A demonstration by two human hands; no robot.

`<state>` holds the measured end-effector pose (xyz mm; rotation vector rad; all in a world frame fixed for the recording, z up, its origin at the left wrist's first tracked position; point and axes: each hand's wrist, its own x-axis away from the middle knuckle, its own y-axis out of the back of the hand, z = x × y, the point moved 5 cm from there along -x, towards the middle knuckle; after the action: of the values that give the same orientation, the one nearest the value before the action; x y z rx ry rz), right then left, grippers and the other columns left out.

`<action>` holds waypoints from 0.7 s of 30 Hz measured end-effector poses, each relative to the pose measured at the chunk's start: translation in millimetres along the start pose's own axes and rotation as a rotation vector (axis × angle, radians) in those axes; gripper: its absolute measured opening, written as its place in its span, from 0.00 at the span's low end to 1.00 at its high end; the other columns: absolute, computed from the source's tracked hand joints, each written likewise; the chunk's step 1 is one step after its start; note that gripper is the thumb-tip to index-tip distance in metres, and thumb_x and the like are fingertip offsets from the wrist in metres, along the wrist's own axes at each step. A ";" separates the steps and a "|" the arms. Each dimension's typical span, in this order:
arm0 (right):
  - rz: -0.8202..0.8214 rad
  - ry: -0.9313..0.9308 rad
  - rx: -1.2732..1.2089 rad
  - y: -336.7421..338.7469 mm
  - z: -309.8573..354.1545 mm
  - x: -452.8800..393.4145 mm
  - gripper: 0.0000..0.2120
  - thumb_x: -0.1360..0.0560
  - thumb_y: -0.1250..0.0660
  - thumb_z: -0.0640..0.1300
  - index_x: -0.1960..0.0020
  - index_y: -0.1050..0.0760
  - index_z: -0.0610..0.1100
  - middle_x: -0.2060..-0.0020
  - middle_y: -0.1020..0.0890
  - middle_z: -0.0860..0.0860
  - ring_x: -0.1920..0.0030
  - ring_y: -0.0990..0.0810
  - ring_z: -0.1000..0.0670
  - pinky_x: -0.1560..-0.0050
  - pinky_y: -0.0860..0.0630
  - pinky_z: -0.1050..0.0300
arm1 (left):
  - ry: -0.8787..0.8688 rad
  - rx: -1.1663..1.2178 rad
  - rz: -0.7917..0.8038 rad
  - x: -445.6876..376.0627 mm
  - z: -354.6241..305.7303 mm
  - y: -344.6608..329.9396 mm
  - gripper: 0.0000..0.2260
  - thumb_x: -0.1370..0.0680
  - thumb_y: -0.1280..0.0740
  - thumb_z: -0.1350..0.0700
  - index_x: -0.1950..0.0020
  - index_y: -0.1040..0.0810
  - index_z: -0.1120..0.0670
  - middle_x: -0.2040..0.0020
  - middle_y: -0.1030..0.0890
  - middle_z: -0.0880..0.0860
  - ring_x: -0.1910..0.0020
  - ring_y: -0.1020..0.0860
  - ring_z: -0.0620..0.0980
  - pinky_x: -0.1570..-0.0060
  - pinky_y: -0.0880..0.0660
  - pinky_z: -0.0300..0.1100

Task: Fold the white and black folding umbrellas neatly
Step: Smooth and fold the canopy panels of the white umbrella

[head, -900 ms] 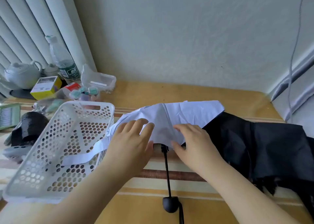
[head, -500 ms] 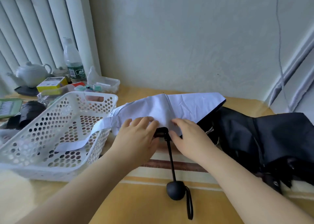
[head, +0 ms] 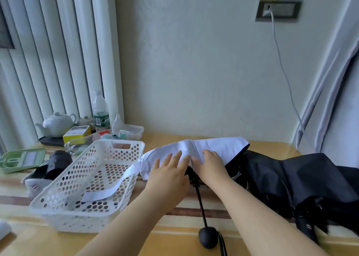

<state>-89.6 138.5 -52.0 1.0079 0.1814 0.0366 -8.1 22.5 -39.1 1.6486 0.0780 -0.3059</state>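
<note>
**Smoothing the white canopy before it is rolled**

Now, from the head camera, the white umbrella (head: 211, 149) lies on the table (head: 171, 244) between the white basket (head: 85, 186) and the black umbrella (head: 303, 180). The left hand (head: 167, 176) presses it with fingers spread flat; the right hand (head: 211, 166) rests on the cloth, fingers slightly bent. I think each panel should be flattened evenly first, and the strap (head: 108, 189) kept free.

A white basket (head: 64, 203) with holes sits on the table (head: 174, 244). Behind it are a white teapot (head: 57, 122), a water bottle (head: 100, 112) and a yellow box (head: 76, 134)
</note>
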 end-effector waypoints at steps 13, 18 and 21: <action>0.273 -0.215 0.248 -59.1 -13.9 -71.0 0.20 0.28 0.36 0.62 0.59 0.30 0.44 0.53 0.19 0.48 0.49 0.19 0.47 0.58 0.29 0.59 | 0.141 0.092 0.287 -38.0 31.9 -93.0 0.29 0.20 0.48 0.54 0.22 0.57 0.49 0.21 0.58 0.49 0.23 0.55 0.55 0.28 0.49 0.51; 0.231 -0.179 0.142 -50.2 -10.5 -63.7 0.13 0.26 0.35 0.52 0.51 0.28 0.42 0.65 0.27 0.50 0.58 0.25 0.48 0.71 0.36 0.62 | 0.103 0.155 0.219 -31.4 21.6 -81.8 0.28 0.21 0.50 0.51 0.22 0.56 0.48 0.22 0.51 0.47 0.24 0.49 0.50 0.29 0.44 0.45; 0.171 -0.146 0.045 -29.7 -4.0 -55.4 0.15 0.26 0.35 0.49 0.45 0.27 0.39 0.60 0.25 0.46 0.59 0.27 0.47 0.71 0.36 0.59 | 0.071 0.196 0.129 -17.2 15.1 -62.0 0.28 0.23 0.57 0.43 0.23 0.53 0.47 0.22 0.46 0.46 0.24 0.46 0.46 0.30 0.43 0.43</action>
<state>-146.5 119.7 -71.7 1.0653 -0.0380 0.1148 -41.3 16.4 -95.9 1.8502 -0.0055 -0.1596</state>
